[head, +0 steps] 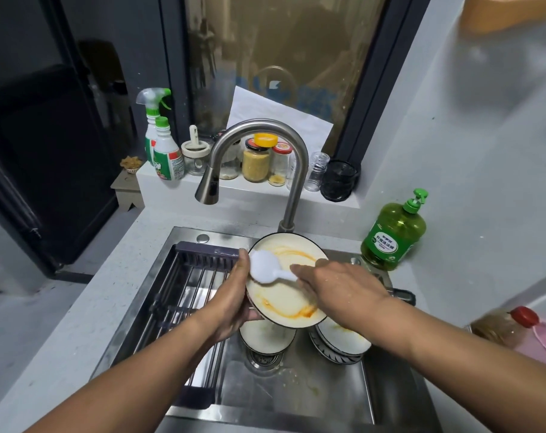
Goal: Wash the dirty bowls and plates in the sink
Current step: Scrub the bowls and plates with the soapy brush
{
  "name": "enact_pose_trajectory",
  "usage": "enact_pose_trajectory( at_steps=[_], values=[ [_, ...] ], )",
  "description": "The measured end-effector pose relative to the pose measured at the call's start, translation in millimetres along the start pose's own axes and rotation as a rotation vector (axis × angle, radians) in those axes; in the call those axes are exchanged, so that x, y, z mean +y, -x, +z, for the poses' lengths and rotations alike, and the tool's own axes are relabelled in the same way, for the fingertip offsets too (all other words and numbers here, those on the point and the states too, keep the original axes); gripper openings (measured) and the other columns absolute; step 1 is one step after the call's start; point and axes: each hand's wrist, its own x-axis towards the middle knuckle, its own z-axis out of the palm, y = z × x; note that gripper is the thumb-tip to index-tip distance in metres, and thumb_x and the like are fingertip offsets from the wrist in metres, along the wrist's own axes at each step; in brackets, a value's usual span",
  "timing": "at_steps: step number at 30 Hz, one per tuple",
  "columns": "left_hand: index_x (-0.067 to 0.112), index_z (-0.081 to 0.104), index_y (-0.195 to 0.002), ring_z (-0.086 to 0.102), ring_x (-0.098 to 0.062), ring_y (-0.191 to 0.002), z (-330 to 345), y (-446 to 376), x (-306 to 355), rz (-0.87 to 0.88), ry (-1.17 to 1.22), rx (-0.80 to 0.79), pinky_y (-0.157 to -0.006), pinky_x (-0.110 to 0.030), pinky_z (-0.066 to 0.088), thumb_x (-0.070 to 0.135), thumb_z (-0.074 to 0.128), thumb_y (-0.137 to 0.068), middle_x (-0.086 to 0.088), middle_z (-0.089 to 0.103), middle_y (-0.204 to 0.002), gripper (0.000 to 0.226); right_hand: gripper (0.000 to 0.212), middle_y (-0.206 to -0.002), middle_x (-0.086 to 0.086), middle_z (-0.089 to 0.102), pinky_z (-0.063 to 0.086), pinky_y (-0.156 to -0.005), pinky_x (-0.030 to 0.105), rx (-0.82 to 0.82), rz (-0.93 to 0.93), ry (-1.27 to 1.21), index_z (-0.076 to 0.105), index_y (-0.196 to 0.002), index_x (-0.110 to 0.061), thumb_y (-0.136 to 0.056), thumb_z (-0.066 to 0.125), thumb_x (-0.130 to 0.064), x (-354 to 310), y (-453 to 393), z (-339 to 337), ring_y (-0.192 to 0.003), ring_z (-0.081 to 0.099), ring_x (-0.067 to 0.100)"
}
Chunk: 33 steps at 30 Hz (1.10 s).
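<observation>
Holding plate [284, 285] tilted over sink [296, 398] with left hand [234, 295] gripping rim, letting runoff drain; right hand [343, 292] clasping white brush [267, 267], scrubbing orange smears. Waiting beneath: bowls [340, 343], still dirty.

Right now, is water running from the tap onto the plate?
No, the tap shows no stream of water, and the plate held over the sink is streaked with orange sauce.
</observation>
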Motion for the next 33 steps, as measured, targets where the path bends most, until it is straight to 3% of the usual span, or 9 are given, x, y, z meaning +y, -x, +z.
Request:
enact_pose_trajectory(
  at_steps=[5, 11, 16, 18, 21, 24, 26, 29, 33],
  values=[
    [0.011, 0.050, -0.140, 0.072, -0.039, -0.098, 1.9, -1.1, -2.6, -0.102, 0.142, 0.042, -0.081, -0.060, 0.059, 0.088, 0.036, -0.078, -0.020, 0.071, -0.117, 0.100, 0.032, -0.109, 0.001, 0.062, 0.051, -0.084, 0.044, -0.101, -0.059, -0.067, 0.051, -0.131, -0.035, -0.105, 0.033, -0.044, -0.9, 7.7, 2.0, -0.102, 0.061, 0.029],
    [0.032, 0.042, -0.138, 0.069, -0.025, -0.094, -1.8, 4.2, 6.9, 0.002, -0.026, 0.241, -0.067, -0.051, 0.062, 0.061, 0.034, -0.101, 0.007, 0.062, -0.114, 0.048, 0.026, -0.108, -0.006, 0.065, 0.046, -0.076, 0.037, -0.225, -0.085, 0.034, 0.055, -0.122, -0.041, -0.103, 0.037, -0.048, 24.3, 24.9, -0.3, -0.106, 0.060, 0.023],
    [0.030, 0.035, -0.150, 0.065, -0.015, -0.085, -0.2, 17.5, 9.7, 0.051, -0.193, 0.179, -0.059, -0.038, 0.059, 0.058, 0.028, -0.104, 0.018, 0.055, -0.104, 0.054, 0.013, -0.093, -0.004, 0.062, 0.057, -0.068, 0.040, -0.092, 0.108, 0.168, 0.052, -0.106, -0.035, -0.103, 0.040, -0.034, 57.4, 24.5, 8.9, -0.084, 0.065, 0.024],
    [0.027, 0.028, -0.155, 0.059, -0.009, -0.091, 4.7, 19.3, 8.6, 0.067, -0.227, 0.142, -0.051, -0.030, 0.059, 0.056, 0.028, -0.104, 0.018, 0.051, -0.116, 0.060, 0.013, -0.094, -0.003, 0.063, 0.057, -0.069, 0.040, -0.072, 0.085, 0.162, 0.051, -0.106, -0.035, -0.103, 0.039, -0.033, 57.1, 23.2, 14.1, -0.083, 0.064, 0.026],
    [0.026, 0.025, -0.157, 0.060, -0.024, -0.116, 4.2, 20.0, 9.9, 0.075, -0.206, 0.146, -0.060, -0.035, 0.061, 0.060, 0.030, -0.101, 0.007, 0.044, -0.148, 0.066, 0.029, -0.111, -0.004, 0.061, 0.051, -0.078, 0.036, -0.162, -0.047, 0.068, 0.049, -0.128, -0.044, -0.104, 0.033, -0.049, 40.9, 35.1, 15.7, -0.101, 0.063, 0.026],
    [0.023, 0.031, -0.155, 0.058, -0.011, -0.094, 2.2, 18.6, 7.2, 0.048, -0.239, 0.138, -0.061, -0.038, 0.060, 0.059, 0.029, -0.102, 0.014, 0.051, -0.126, 0.065, 0.040, -0.118, -0.002, 0.056, 0.038, -0.070, 0.033, -0.169, -0.135, 0.111, 0.037, -0.144, -0.048, -0.105, 0.027, -0.053, 17.4, 39.2, 10.4, -0.106, 0.061, 0.027],
    [0.024, 0.042, -0.149, 0.066, -0.020, -0.091, 2.1, 17.3, 4.1, 0.008, -0.248, 0.103, -0.054, -0.037, 0.060, 0.068, 0.031, -0.096, 0.006, 0.063, -0.130, 0.070, 0.040, -0.118, 0.000, 0.055, 0.034, -0.066, 0.034, -0.097, -0.128, 0.127, 0.034, -0.144, -0.048, -0.106, 0.025, -0.052, 7.7, 30.2, 5.6, -0.104, 0.061, 0.031],
    [0.030, 0.055, -0.127, 0.076, -0.025, -0.078, -0.4, 17.6, 1.5, -0.016, -0.250, 0.056, -0.056, -0.041, 0.060, 0.069, 0.031, -0.096, 0.003, 0.079, -0.093, 0.055, 0.035, -0.116, 0.003, 0.055, 0.038, -0.063, 0.036, -0.042, -0.072, 0.167, 0.037, -0.142, -0.044, -0.108, 0.030, -0.042, 7.9, 13.2, 4.4, -0.100, 0.062, 0.033],
    [0.028, 0.051, -0.132, 0.076, -0.014, -0.081, -0.3, 17.4, -1.5, 0.056, -0.169, 0.068, -0.062, -0.033, 0.062, 0.051, 0.036, -0.104, 0.007, 0.077, -0.095, 0.039, 0.039, -0.112, 0.006, 0.059, 0.047, -0.072, 0.039, -0.030, 0.062, 0.195, 0.040, -0.140, -0.038, -0.105, 0.039, -0.022, 31.4, 6.8, 10.8, -0.097, 0.065, 0.033]
  ],
)
